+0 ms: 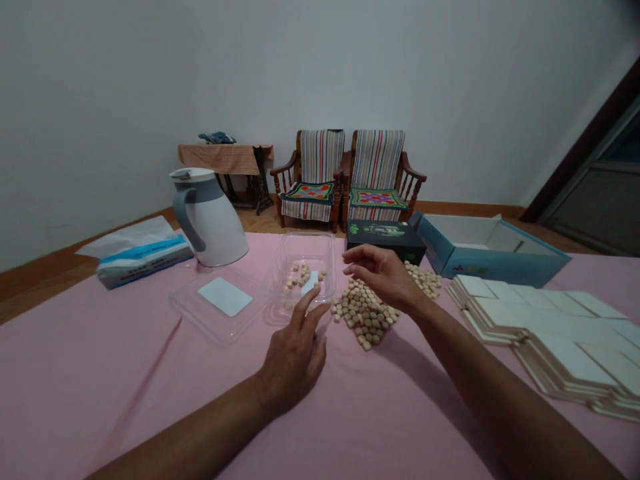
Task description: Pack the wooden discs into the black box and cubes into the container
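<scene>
Seemingly handling wooden cubes (367, 319) | left hand (295, 353): near side of tub (306, 247), fingers apart | right hand (384, 272): right of tub (grip: can't tell) | picking would need a pinch

I see a plain pink tablecloth (65, 387) and, between twelve and one o'clock, beige wooden cubes (369, 317). At twelve, chair covers (379, 160) are striped grey, white and red, seat cushions (379, 198) patterned red and green. At eleven, the jug (223, 227) is white and grey; at one, the carton (500, 263) is blue.
</scene>
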`<state>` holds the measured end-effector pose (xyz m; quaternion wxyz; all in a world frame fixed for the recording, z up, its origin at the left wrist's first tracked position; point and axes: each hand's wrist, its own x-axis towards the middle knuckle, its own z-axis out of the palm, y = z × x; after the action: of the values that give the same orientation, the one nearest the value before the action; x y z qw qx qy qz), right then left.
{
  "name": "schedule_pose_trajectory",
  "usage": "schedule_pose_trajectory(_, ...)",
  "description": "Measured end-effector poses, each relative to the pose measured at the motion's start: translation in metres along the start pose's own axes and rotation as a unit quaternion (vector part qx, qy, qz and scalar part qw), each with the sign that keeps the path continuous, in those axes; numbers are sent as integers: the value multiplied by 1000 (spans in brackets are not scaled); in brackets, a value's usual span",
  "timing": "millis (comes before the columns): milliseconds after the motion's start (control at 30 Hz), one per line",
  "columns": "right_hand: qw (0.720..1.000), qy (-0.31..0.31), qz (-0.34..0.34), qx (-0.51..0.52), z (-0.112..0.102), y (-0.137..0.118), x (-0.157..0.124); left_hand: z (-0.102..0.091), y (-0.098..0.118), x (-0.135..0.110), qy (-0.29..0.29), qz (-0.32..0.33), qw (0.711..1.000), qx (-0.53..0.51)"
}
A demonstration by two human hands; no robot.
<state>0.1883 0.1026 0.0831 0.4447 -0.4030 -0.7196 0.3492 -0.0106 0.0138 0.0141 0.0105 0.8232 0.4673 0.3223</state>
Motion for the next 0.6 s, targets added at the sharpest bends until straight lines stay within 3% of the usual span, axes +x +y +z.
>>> schedule_pose_trajectory(67,987,-35,0,-158,-10,2,-2,0,0,0,0,0,1000,2)
schedule_pose_trajectory(167,920,-150,32,-361,-22,3,-8,-1,0,0,2,3,1000,4)
schedule_pose_trajectory(233,872,-218,72,-431,-25,3,-12,-1,1,0,5,5,1000,3)
schedule_pose_trajectory(300,843,-254,99,-465,-24,5,-15,-1,1,1,5,6,1000,2)
schedule_pose_trajectory(433,843,-274,85,-456,-20,11,-14,-1,1,1,5,2,1000,4)
schedule_pose_trajectory(600,880,-226,63,-413,-22,11,-8,-1,1,1,3,1,1000,3)
